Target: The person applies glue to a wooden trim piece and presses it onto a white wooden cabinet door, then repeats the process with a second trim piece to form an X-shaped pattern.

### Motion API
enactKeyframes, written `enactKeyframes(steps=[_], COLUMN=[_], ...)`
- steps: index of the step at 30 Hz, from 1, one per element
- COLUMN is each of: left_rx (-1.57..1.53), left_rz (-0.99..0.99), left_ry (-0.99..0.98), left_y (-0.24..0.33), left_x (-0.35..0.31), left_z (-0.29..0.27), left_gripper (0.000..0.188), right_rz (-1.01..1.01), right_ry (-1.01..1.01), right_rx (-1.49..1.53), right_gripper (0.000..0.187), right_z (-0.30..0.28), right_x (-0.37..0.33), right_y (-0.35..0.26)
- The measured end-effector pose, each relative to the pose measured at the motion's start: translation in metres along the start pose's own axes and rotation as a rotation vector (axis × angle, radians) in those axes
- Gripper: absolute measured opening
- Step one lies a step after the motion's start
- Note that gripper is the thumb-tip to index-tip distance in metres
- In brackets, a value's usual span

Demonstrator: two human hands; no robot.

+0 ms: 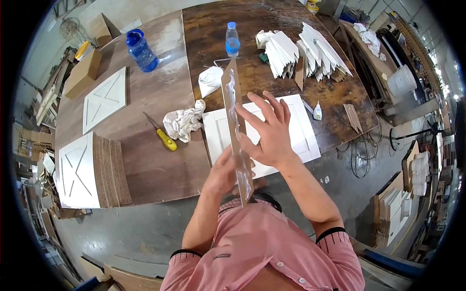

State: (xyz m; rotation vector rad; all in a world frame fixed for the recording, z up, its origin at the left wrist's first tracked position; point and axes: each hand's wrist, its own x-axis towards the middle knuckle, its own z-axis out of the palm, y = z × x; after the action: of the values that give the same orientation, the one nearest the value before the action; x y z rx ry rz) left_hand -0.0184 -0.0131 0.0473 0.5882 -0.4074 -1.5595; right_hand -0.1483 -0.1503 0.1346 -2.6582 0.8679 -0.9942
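A long, thin brown board stands on edge in front of me, slanting from the far table down to my shirt. White glue runs in a wavy line along its face. My left hand is closed round the lower part of the board, its fingertips showing on the other side. To the right of the board is my right hand, its fingers stretched and spread. Its thumb and index finger reach the glued face; whether they press on it I cannot tell. Beneath lies a white grooved panel, partly hidden by my hands.
A stack of grooved panels stands at the left, near a yellow-handled screwdriver and a crumpled white cloth. Blue jug, bottle and fanned white pieces stand farther back. A small glue bottle is at right.
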Motion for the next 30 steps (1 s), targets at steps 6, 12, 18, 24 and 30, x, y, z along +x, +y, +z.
enactKeyframes(steps=[6, 12, 18, 24, 30], left_rx=[-0.013, -0.034, -0.027, -0.249, 0.103], left_rz=[-0.038, -0.006, 0.098, 0.029, -0.089], left_ry=[0.104, 0.083, 0.211, 0.3, 0.418], left_y=[-0.007, -0.011, 0.002, -0.001, 0.024], left_x=[-0.001, 0.003, 0.006, -0.001, -0.004], left_z=[-0.011, -0.005, -0.019, -0.043, -0.041], left_gripper=[0.083, 0.075, 0.062, 0.054, 0.062], right_rz=[-0.002, -0.025, 0.216, 1.138, 1.759], right_ry=[-0.036, -0.023, 0.209, 0.785, 0.895], right_rx=[-0.045, -0.046, 0.157, 0.415, 0.866], right_gripper=[0.054, 0.046, 0.036, 0.042, 0.063], right_z=[0.003, -0.001, -0.022, -0.049, -0.043], right_x=[-0.012, -0.024, -0.064, -0.206, -0.31], right_y=[-0.005, -0.003, 0.041, 0.19, 0.291])
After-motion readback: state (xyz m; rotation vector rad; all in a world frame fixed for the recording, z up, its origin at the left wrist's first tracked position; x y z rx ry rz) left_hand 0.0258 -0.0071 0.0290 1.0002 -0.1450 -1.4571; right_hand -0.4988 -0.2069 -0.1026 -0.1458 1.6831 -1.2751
